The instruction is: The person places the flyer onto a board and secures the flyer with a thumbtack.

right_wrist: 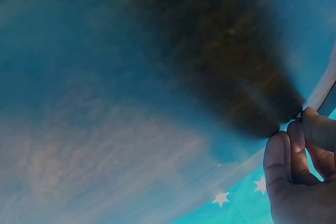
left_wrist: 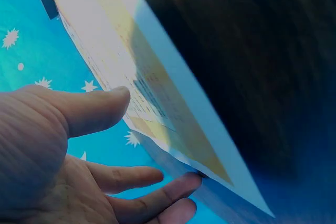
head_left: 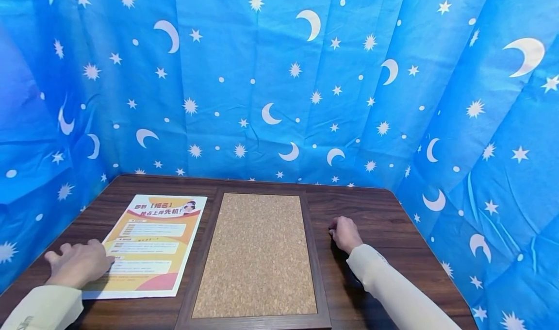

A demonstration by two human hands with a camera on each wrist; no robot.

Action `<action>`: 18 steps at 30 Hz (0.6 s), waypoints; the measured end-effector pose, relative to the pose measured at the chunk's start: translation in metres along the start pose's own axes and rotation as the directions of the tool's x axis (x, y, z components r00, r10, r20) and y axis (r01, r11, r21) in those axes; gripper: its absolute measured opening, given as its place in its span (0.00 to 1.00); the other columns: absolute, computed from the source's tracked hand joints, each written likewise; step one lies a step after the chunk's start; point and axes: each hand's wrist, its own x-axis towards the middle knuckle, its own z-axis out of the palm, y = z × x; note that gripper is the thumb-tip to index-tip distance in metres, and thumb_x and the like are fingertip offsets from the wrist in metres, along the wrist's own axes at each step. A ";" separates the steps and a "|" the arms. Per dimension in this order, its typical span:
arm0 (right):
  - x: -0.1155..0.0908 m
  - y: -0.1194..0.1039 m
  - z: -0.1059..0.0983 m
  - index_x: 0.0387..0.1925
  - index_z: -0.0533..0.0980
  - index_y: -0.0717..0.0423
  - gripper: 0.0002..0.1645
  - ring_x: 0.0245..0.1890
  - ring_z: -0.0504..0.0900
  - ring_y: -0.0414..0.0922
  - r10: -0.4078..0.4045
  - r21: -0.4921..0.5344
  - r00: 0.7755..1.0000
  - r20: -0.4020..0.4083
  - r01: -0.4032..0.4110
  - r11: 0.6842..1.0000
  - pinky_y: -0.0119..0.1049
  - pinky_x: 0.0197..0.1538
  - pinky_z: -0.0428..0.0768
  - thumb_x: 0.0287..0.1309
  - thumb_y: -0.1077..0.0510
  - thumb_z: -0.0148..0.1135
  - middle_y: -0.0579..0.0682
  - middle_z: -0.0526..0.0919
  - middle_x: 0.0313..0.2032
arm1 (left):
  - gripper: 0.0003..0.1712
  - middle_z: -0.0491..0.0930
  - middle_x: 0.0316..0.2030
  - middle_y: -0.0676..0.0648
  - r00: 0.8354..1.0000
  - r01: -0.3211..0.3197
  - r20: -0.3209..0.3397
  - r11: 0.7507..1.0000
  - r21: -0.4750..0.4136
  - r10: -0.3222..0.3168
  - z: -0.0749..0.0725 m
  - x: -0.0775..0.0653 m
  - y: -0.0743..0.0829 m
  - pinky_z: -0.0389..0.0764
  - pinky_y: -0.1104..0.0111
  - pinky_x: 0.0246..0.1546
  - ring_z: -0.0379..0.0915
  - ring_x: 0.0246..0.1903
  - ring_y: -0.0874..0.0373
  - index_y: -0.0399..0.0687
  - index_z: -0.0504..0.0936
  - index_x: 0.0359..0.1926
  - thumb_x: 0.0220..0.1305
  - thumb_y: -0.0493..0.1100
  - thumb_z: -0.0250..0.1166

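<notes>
Over the left edge of a printed poster [head_left: 150, 245], my left hand [head_left: 78, 264] lies with its fingers spread apart. Thumb and fingers [left_wrist: 181, 187] show at the paper's edge in the left wrist view; whether they press it is unclear. Right of the poster lies a framed cork board [head_left: 262, 257], its cork face up. Beyond the board's right side, my right hand [head_left: 347, 235] is low over the table with curled fingers. Its thumb and fingertips pinch a small dark thing [right_wrist: 300, 114], too small to identify, in the right wrist view.
A dark wood-grain table [head_left: 375, 213] carries the poster and board. Blue cloth [head_left: 279, 82] with white moons and stars hangs behind it and along both sides. The board's brown frame [head_left: 320, 281] forms a raised border between the poster and my right hand.
</notes>
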 end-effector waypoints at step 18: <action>0.003 -0.005 0.003 0.28 0.82 0.58 0.03 0.30 0.79 0.47 0.052 -0.015 0.999 -0.016 -0.052 0.999 0.46 0.40 0.77 0.56 0.63 0.66 0.50 0.81 0.27 | 0.40 0.69 0.29 0.26 1.000 -0.002 0.018 1.000 0.010 0.002 0.002 0.002 -0.004 0.47 0.36 0.49 0.59 0.38 0.26 0.14 0.63 0.45 0.54 0.51 0.68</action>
